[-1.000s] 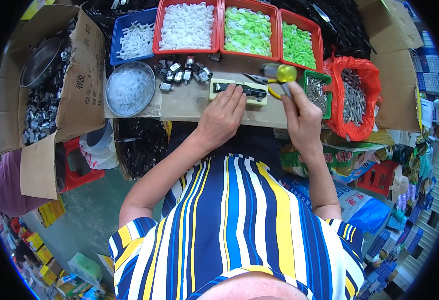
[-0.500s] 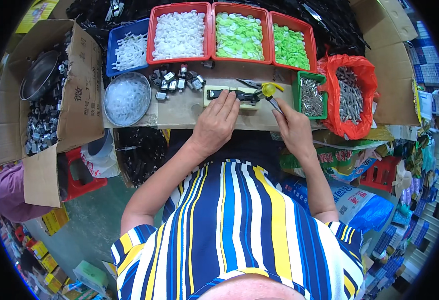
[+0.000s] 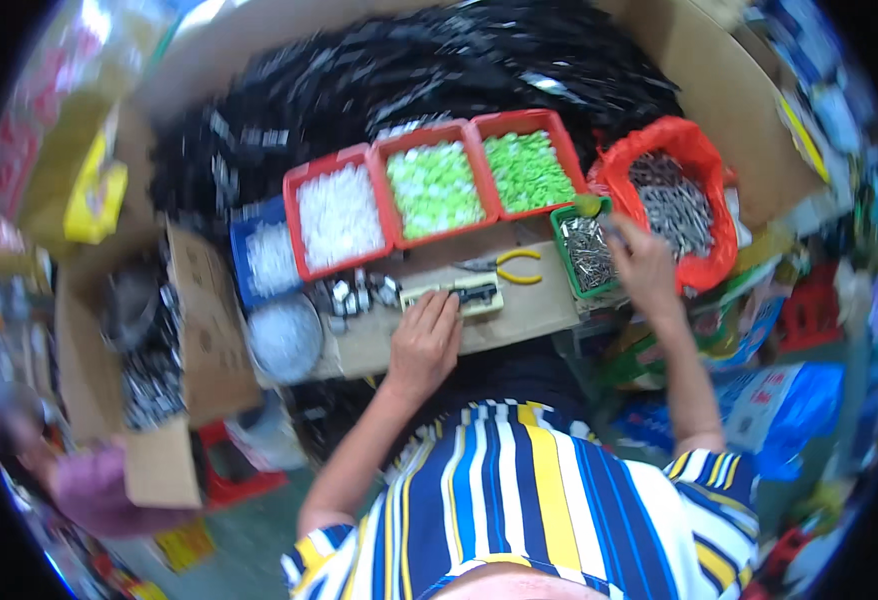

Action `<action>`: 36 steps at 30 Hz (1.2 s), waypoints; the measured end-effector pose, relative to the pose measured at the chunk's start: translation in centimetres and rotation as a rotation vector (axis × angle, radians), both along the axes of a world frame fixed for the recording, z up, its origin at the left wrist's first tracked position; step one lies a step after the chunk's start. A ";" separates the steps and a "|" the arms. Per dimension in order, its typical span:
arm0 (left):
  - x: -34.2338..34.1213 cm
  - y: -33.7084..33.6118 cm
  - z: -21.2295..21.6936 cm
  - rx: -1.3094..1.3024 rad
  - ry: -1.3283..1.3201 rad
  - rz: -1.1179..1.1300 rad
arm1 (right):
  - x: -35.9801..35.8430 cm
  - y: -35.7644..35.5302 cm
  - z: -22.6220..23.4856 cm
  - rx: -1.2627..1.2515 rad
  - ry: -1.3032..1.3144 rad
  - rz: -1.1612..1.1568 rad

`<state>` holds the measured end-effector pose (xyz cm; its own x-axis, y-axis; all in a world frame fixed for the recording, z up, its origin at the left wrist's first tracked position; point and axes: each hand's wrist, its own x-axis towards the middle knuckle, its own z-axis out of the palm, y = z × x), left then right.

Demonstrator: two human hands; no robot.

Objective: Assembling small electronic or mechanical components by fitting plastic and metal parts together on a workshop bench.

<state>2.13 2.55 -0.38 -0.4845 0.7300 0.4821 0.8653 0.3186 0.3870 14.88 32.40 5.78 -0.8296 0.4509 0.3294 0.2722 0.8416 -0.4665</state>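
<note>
I see the left hand's [image 3: 421, 356] fingers [image 3: 440, 309] lying close together over the cream rectangular block [image 3: 492, 305] and its slim black piece [image 3: 478, 293]; whether they grip, I cannot tell. Over on my right hand [image 3: 649, 268], the fingers are clamped on a small hammer with a rounded yellow head [image 3: 587, 205], above the green plastic tray [image 3: 562, 248] of metal pins. Yellow-handled metal pliers [image 3: 519, 268] rest behind the block on the brown surface [image 3: 544, 308].
</note>
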 end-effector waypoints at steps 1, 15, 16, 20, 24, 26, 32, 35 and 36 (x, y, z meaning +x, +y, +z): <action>-0.4 0.2 -0.6 -0.003 -0.020 0.005 | 0.2 2.3 0.3 0.084 0.000 -0.088; -2.6 0.7 3.3 -0.091 -0.339 0.029 | 1.1 14.0 -3.4 0.392 0.020 -0.406; -2.6 0.6 4.3 -0.018 -0.428 0.053 | 0.9 13.0 -2.7 0.381 0.057 -0.349; -3.2 0.4 6.1 0.171 -0.700 0.079 | 0.3 7.4 -0.7 0.172 0.219 -0.129; -3.6 -0.7 3.3 0.327 -0.879 0.045 | -1.0 0.7 0.5 0.065 0.223 0.109; -3.0 -0.6 4.4 0.401 -0.859 0.003 | -1.7 -2.1 0.1 0.073 0.224 0.231; -1.4 -2.3 2.4 0.180 -0.382 0.091 | -3.4 -6.6 -1.7 0.051 0.041 0.429; -1.3 -2.2 3.4 0.180 -0.413 0.039 | -3.8 -7.4 -2.4 0.099 -0.066 0.471; -1.3 -2.1 4.1 0.183 -0.417 0.042 | -4.0 -7.4 -2.6 0.099 -0.070 0.474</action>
